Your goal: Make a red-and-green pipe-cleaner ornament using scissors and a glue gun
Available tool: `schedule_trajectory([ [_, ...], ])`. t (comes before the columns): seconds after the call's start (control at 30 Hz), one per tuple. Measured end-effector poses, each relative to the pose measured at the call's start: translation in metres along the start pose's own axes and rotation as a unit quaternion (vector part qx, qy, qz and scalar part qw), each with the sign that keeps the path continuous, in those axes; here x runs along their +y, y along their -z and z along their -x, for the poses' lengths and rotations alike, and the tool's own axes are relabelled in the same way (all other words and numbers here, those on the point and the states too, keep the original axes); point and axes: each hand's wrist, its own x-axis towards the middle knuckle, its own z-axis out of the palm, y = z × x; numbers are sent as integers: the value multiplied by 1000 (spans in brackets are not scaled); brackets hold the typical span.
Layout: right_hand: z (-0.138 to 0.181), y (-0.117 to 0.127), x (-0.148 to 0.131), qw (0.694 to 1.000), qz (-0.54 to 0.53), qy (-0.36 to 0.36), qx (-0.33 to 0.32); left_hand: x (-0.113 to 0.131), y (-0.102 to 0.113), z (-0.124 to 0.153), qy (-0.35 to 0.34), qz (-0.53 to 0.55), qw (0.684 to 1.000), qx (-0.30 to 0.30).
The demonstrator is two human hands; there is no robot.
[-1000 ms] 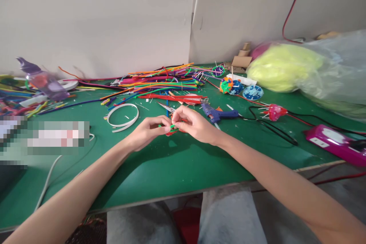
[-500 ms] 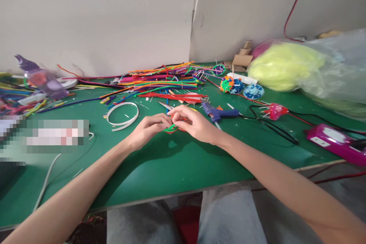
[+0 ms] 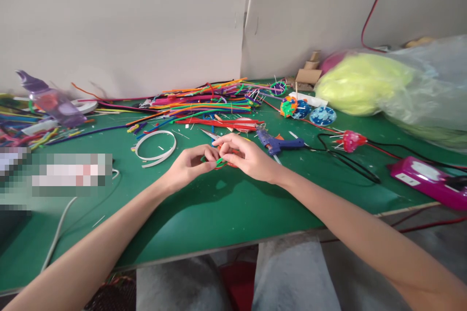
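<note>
Above the green table, my left hand point(image 3: 188, 165) and my right hand point(image 3: 251, 159) meet at the fingertips. Between them is a short, bent green pipe cleaner point(image 3: 219, 161), pinched by both hands. Some orange shows beside it, mostly covered by my right fingers, so its shape is unclear. Just behind my hands lie scissors point(image 3: 208, 133), their pointed blades showing and the rest hidden. To the right of my right hand rests a blue glue gun point(image 3: 282, 145).
Pipe cleaners in many colours point(image 3: 215, 107) are heaped along the wall. A curled white strip point(image 3: 174, 145) lies left of my hands. On the right are a magenta power strip point(image 3: 430, 182), black cable point(image 3: 350, 165) and plastic bags point(image 3: 365, 85). A purple bottle point(image 3: 54, 102) leans at left.
My left fingers have shifted and bent a little, with the thumb lower. The green pipe cleaner now shows more steeply tilted between my fingertips. My right hand has hardly moved.
</note>
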Motion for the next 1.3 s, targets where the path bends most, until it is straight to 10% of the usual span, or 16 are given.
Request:
schedule_trajectory([
  [0.6,-1,1,-5,999,51,3,-6,8,-5,0,-22,-99,994,34],
  [0.83,1,94,-31,954,267,-86,107,8,0,2,-26,-108,991,72],
  [1.03,28,146,-10,859,432,-234,-147,6,1,3,-16,-107,991,75],
  [1.3,35,145,23,878,417,-204,-114,3,1,2,-18,-105,991,75],
])
